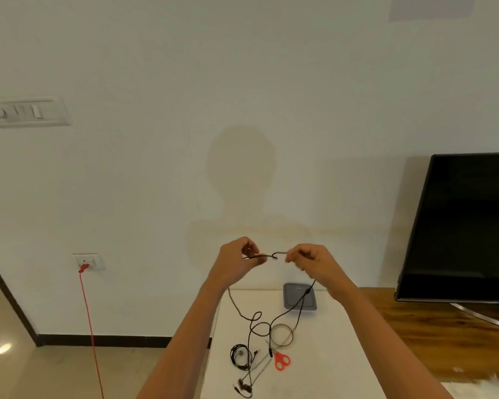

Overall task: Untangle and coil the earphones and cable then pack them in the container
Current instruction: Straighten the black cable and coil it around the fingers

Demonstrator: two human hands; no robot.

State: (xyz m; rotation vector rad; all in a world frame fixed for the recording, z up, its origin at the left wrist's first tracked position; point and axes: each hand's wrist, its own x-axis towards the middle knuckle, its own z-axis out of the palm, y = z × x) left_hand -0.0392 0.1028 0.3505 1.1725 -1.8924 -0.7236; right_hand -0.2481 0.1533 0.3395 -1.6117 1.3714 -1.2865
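Both hands are raised above the white table (329,355). My left hand (236,262) and my right hand (308,263) each pinch the black earphone cable (274,254), and a short stretch with a small kink spans between them. The rest of the cable hangs down in loops to the table (254,323), with its earbuds lying near the front edge (244,385). A small coiled black earphone bundle (239,355) lies on the table. Beside it is a coiled grey cable (283,335). The grey square container (298,298) stands at the table's back.
Red-handled scissors (281,361) lie on the table right of the coils. A black TV screen (461,226) stands on a wooden surface (415,326) at the right. A red cord (91,326) hangs from a wall socket (87,262) down to the floor at the left.
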